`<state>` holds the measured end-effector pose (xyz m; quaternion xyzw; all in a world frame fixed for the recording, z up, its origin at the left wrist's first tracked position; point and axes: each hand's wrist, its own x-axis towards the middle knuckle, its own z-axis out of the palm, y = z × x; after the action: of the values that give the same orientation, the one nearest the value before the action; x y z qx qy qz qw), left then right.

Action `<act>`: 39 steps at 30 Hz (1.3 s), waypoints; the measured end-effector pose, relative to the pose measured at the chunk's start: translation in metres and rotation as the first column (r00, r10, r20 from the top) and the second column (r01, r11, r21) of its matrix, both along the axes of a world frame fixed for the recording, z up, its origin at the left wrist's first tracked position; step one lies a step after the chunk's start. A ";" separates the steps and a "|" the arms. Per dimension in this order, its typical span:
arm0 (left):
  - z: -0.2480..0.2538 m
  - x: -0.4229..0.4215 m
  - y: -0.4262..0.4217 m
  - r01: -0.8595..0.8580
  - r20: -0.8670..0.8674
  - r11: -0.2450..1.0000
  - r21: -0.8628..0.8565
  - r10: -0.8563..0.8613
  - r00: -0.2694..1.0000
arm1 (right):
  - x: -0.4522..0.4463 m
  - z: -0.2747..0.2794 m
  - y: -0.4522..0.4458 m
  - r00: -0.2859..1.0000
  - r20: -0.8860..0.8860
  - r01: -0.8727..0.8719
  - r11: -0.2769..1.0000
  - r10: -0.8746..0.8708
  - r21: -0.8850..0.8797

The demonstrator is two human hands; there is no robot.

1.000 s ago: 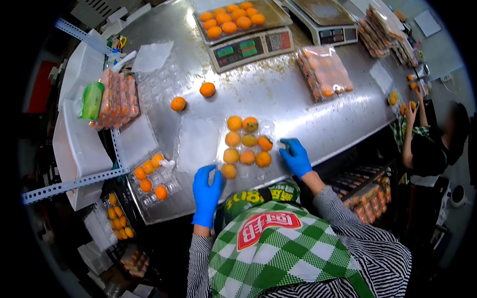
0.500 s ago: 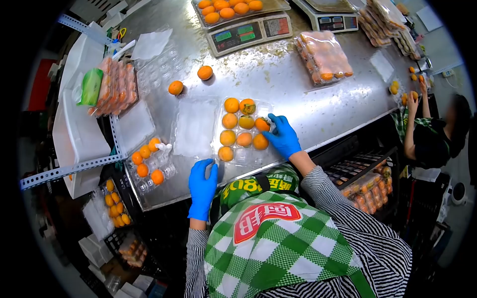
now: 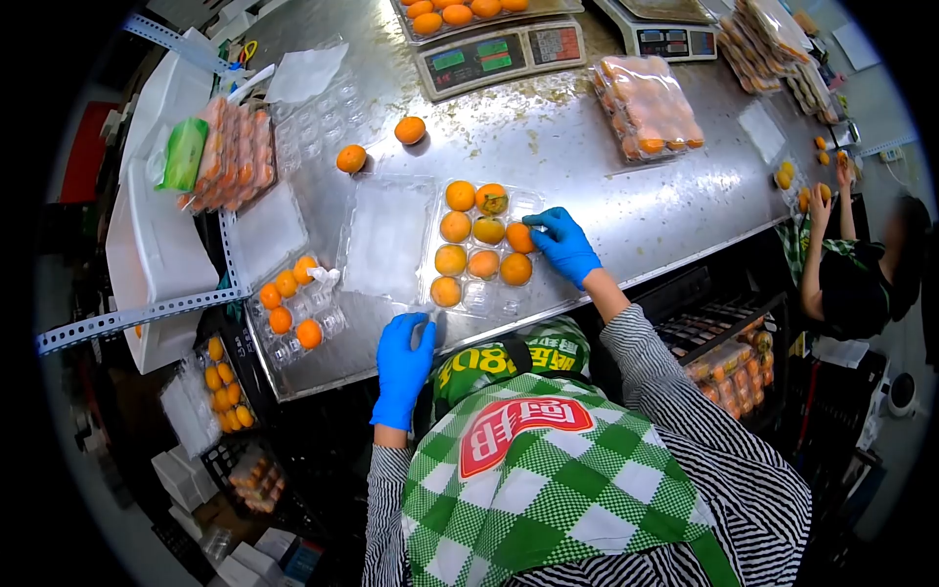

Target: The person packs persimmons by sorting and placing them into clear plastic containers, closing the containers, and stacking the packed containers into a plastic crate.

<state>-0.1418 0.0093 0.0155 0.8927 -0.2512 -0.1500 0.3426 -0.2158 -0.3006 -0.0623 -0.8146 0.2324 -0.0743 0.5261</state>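
A clear plastic tray with several orange fruits lies near the front edge of the metal table. My right hand, in a blue glove, has its fingertips on the fruit at the tray's right side; its fingers are bent round that fruit's edge. My left hand, also gloved in blue, is at the table edge below the tray's left corner, fingers and thumb apart, holding nothing. The tray's lid, with a white sheet in it, lies open to the left. Two loose fruits rest beyond the lid.
Scales stand at the back, one bearing a fruit tray. Wrapped packs sit right and left. A part-filled tray is at the left corner. Another person works at far right.
My right hand has moved left from beside the tray onto its right-hand fruit. My left hand has stayed near the table edge, fingers apart. The view has shifted slightly.
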 end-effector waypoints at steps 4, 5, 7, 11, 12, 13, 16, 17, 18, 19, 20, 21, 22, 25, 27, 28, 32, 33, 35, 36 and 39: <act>0.000 0.000 0.002 -0.012 0.002 1.000 0.014 0.012 1.000 | 0.002 -0.004 0.008 0.997 0.060 0.067 0.947 -0.051 -0.314; 0.001 0.000 0.003 -0.016 0.002 1.000 0.020 0.016 1.000 | 0.000 -0.001 0.010 0.995 0.042 0.096 0.958 -0.088 -0.271; 0.001 0.000 0.004 -0.025 0.003 1.000 0.014 0.025 1.000 | -0.002 0.018 0.016 0.993 0.031 0.119 0.972 -0.115 -0.201; 0.001 -0.001 0.006 -0.031 0.004 0.999 0.014 0.031 1.000 | -0.017 0.044 0.037 0.998 0.048 0.048 0.982 -0.039 -0.181; 0.004 0.000 0.005 -0.028 -0.022 0.999 0.023 0.028 0.999 | -0.021 0.046 0.043 0.999 0.046 0.018 0.980 -0.009 -0.198; 0.008 -0.001 0.003 -0.025 -0.048 0.999 0.032 0.027 0.998 | -0.025 0.044 0.047 0.996 0.089 0.003 0.960 0.023 -0.280; 0.010 0.000 0.000 -0.004 -0.011 1.000 0.024 0.005 1.000 | -0.012 0.046 0.043 0.986 0.166 0.072 0.945 -0.020 -0.318; 0.010 -0.001 0.000 0.011 0.018 1.000 0.018 -0.011 1.000 | -0.002 0.046 0.038 0.985 0.171 0.083 0.942 -0.028 -0.325; 0.010 -0.001 -0.001 0.007 0.005 1.000 0.022 -0.007 1.000 | 0.011 0.046 0.032 0.985 0.172 0.074 0.924 -0.009 -0.375; 0.010 0.000 -0.003 0.003 -0.007 1.000 0.024 -0.003 1.000 | 0.026 0.046 0.027 0.985 0.174 0.067 0.902 0.009 -0.426; 0.010 0.000 -0.005 -0.001 -0.018 1.000 0.026 0.002 1.000 | 0.039 0.044 0.023 0.984 0.176 0.060 0.878 0.028 -0.475; 0.010 0.000 -0.006 0.007 -0.018 1.000 0.030 -0.007 1.000 | 0.052 0.043 0.020 0.997 0.065 0.003 0.875 0.033 -0.485; 0.010 0.000 -0.008 0.014 -0.017 0.999 0.034 -0.013 1.000 | 0.065 0.042 0.019 0.998 -0.046 -0.056 0.871 0.039 -0.487; 0.012 0.000 -0.010 0.008 -0.004 0.999 0.033 -0.008 1.000 | 0.089 0.033 0.008 0.979 -0.176 -0.168 0.900 0.103 -0.402; 0.013 -0.001 -0.008 -0.008 -0.009 0.999 0.042 0.008 1.000 | 0.092 0.035 0.001 0.967 -0.214 -0.201 0.930 0.138 -0.308; 0.012 -0.001 -0.008 -0.018 -0.019 0.998 0.054 0.019 1.000 | 0.091 0.033 -0.002 0.970 -0.192 -0.197 0.948 0.151 -0.250; 0.008 0.000 -0.004 -0.035 -0.098 0.995 0.094 0.044 0.994 | 0.081 0.032 -0.021 0.985 -0.043 -0.152 0.966 0.165 0.210; 0.008 0.000 -0.004 -0.042 -0.097 0.994 0.098 0.052 0.994 | 0.077 0.033 -0.027 0.988 0.000 -0.141 0.912 0.153 0.386; 0.009 0.000 -0.006 -0.050 -0.098 0.993 0.105 0.061 0.993 | 0.069 0.035 -0.037 0.989 0.056 -0.140 0.746 0.137 0.650; 0.008 0.000 -0.007 -0.049 -0.098 0.993 0.106 0.060 0.993 | 0.066 0.033 -0.035 0.988 0.091 -0.151 0.699 0.122 0.699; 0.002 0.002 -0.013 -0.044 -0.096 0.993 0.106 0.055 0.994 | 0.059 0.026 -0.035 0.982 0.172 -0.183 0.563 0.072 0.806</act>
<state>-0.1395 -0.0038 0.0170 0.9068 -0.2035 -0.1985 0.3113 -0.1573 -0.3358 -0.0362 -0.4881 0.1490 0.0310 0.8594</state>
